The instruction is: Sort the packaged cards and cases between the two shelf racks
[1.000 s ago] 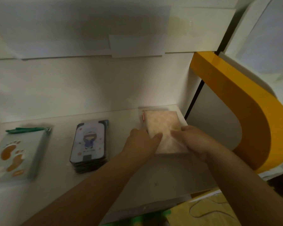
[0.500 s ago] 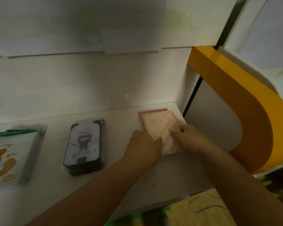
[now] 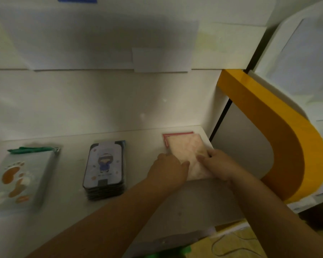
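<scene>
A pale pink packaged stack with a red top edge (image 3: 184,148) lies at the right end of the white shelf (image 3: 142,202). My left hand (image 3: 170,169) rests on its left side and my right hand (image 3: 215,163) presses on its right side; both hold the stack flat on the shelf. A dark stack of cases with a cartoon figure on top (image 3: 104,167) sits in the middle of the shelf. A pale stack printed with orange footprints and a green header (image 3: 19,175) lies at the left.
The shelf's white back wall (image 3: 101,101) rises right behind the stacks. A yellow curved side panel (image 3: 279,131) of the neighbouring rack stands to the right. A cable (image 3: 229,246) lies on the yellowish floor below.
The pink stack has been pushed a little further back on the shelf, and both hands followed it. The other two stacks have not moved.
</scene>
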Action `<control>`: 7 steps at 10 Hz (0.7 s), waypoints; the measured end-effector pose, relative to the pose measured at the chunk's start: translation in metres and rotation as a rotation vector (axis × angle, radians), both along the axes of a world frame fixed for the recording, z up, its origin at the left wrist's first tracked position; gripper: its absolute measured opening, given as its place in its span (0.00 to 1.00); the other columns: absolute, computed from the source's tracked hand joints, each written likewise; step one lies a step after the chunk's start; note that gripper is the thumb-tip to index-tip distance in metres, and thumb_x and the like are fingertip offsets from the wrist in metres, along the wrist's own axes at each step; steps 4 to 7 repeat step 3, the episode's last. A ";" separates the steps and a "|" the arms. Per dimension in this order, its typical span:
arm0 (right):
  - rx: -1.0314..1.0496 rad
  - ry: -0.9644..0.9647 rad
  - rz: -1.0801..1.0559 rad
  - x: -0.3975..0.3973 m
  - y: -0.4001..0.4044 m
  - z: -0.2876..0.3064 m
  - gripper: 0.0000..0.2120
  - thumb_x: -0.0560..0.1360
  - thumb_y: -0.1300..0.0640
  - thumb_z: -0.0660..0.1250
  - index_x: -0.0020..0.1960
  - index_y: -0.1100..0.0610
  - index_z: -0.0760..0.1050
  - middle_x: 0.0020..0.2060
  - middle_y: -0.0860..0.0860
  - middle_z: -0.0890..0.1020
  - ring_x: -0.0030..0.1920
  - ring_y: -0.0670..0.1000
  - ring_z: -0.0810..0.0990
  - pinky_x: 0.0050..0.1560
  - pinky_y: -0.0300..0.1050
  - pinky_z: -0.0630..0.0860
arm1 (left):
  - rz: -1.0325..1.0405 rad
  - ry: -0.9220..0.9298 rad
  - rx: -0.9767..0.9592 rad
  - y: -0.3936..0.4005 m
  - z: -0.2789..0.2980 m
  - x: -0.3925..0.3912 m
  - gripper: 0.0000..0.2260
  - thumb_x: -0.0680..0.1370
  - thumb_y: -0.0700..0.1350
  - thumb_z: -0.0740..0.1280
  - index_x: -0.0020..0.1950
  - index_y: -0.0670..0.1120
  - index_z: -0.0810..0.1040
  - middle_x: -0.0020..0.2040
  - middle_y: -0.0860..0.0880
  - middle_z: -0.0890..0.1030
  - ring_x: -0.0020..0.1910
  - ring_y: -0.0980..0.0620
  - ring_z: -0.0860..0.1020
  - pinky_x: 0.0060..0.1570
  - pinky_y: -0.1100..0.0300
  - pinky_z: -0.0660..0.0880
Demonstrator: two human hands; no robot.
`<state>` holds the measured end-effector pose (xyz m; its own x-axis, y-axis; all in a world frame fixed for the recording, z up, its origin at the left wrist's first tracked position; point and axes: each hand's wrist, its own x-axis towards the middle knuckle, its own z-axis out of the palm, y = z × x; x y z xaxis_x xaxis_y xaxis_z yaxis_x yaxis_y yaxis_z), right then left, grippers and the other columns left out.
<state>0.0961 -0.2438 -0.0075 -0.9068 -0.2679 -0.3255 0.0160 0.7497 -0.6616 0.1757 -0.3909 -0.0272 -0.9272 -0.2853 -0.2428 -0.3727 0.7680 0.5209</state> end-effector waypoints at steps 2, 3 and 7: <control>0.010 0.038 -0.047 0.010 0.001 0.000 0.16 0.79 0.46 0.64 0.62 0.54 0.78 0.49 0.50 0.83 0.47 0.50 0.82 0.48 0.45 0.79 | -0.050 0.094 0.103 -0.006 -0.002 0.016 0.32 0.75 0.66 0.54 0.72 0.48 0.66 0.61 0.42 0.76 0.57 0.42 0.76 0.58 0.48 0.74; 0.131 0.436 -0.059 0.019 -0.001 -0.009 0.18 0.77 0.44 0.62 0.61 0.51 0.77 0.53 0.52 0.81 0.55 0.55 0.79 0.56 0.54 0.78 | -0.101 0.199 0.080 -0.008 0.002 0.035 0.28 0.76 0.68 0.51 0.68 0.51 0.69 0.56 0.48 0.78 0.52 0.50 0.76 0.52 0.54 0.75; 0.131 0.436 -0.059 0.019 -0.001 -0.009 0.18 0.77 0.44 0.62 0.61 0.51 0.77 0.53 0.52 0.81 0.55 0.55 0.79 0.56 0.54 0.78 | -0.101 0.199 0.080 -0.008 0.002 0.035 0.28 0.76 0.68 0.51 0.68 0.51 0.69 0.56 0.48 0.78 0.52 0.50 0.76 0.52 0.54 0.75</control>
